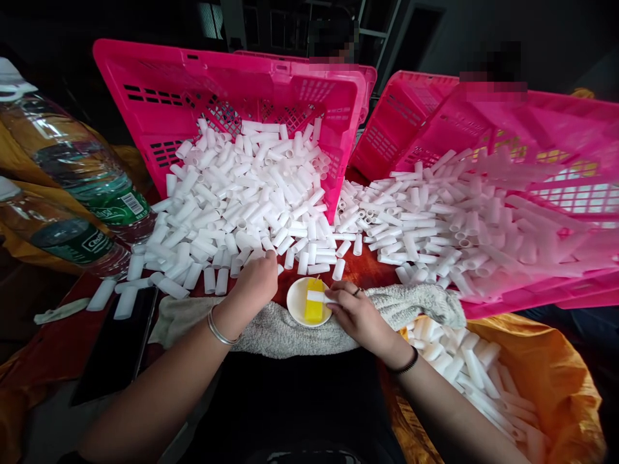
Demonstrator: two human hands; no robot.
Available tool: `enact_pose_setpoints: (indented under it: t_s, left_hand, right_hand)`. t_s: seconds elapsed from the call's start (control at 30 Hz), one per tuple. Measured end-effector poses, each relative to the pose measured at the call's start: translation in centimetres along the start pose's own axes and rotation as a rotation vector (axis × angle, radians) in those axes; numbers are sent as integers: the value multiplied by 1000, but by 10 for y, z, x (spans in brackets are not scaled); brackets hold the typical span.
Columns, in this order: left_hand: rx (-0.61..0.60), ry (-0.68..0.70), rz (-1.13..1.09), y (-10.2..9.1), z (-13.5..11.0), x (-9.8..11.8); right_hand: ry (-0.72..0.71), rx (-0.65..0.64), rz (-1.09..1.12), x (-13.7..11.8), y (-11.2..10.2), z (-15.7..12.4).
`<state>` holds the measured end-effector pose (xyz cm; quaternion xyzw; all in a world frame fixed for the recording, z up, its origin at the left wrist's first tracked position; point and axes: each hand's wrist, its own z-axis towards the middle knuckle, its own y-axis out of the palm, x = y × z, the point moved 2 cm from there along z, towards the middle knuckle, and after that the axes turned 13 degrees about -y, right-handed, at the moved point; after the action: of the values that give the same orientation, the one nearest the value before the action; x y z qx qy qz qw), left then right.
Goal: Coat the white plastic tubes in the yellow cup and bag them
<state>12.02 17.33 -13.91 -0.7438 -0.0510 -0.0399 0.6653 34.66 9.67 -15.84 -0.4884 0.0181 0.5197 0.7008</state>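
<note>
My right hand grips a short white plastic tube, held across a yellow block. The block rests in a small round white dish. At the near edge of a large heap of white tubes is my left hand, its fingers closed and turned away from me. Whatever it may hold is hidden behind the knuckles. Under and around the dish lies a grey towel.
A pink crate lies tipped behind the heap, another pink crate spilling tubes at right. Two large water bottles stand left, by a dark flat device. An orange sack holds tubes at lower right. People are behind the crates.
</note>
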Motion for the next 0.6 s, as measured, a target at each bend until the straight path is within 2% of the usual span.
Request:
enact_pose_setpoints:
  t_s: [0.07, 0.1, 0.2, 0.23, 0.3, 0.37, 0.4, 0.53, 0.6]
  left_hand:
    - [-32, 37, -1, 0, -9, -5]
    - [-40, 84, -37, 1, -13, -7]
    - [-76, 301, -321, 8, -26, -11]
    - [-95, 370, -427, 11, -30, -11]
    - [-138, 446, -551, 21, -35, -10]
    - [-158, 456, -586, 32, -37, -8]
    - [-159, 447, -597, 36, -37, -7]
    - [-138, 408, -650, 44, -35, -4]
    - [-128, 401, -664, 44, -34, -5]
  right_hand:
    - [-71, 6, 11, -1, 0, -3]
    - [-50, 19, 37, 0, 0, -5]
    - [130, 63, 130, 4, 2, -10]
    - [152, 72, 137, 5, 2, -11]
    - [94, 85, 121, 2, 2, -11]
    - [19, 99, 135, 0, 3, -11]
    - [27, 105, 172, 0, 3, -11]
    - [154, 112, 229, 2, 5, -11]
    - [57, 121, 120, 0, 4, -9]
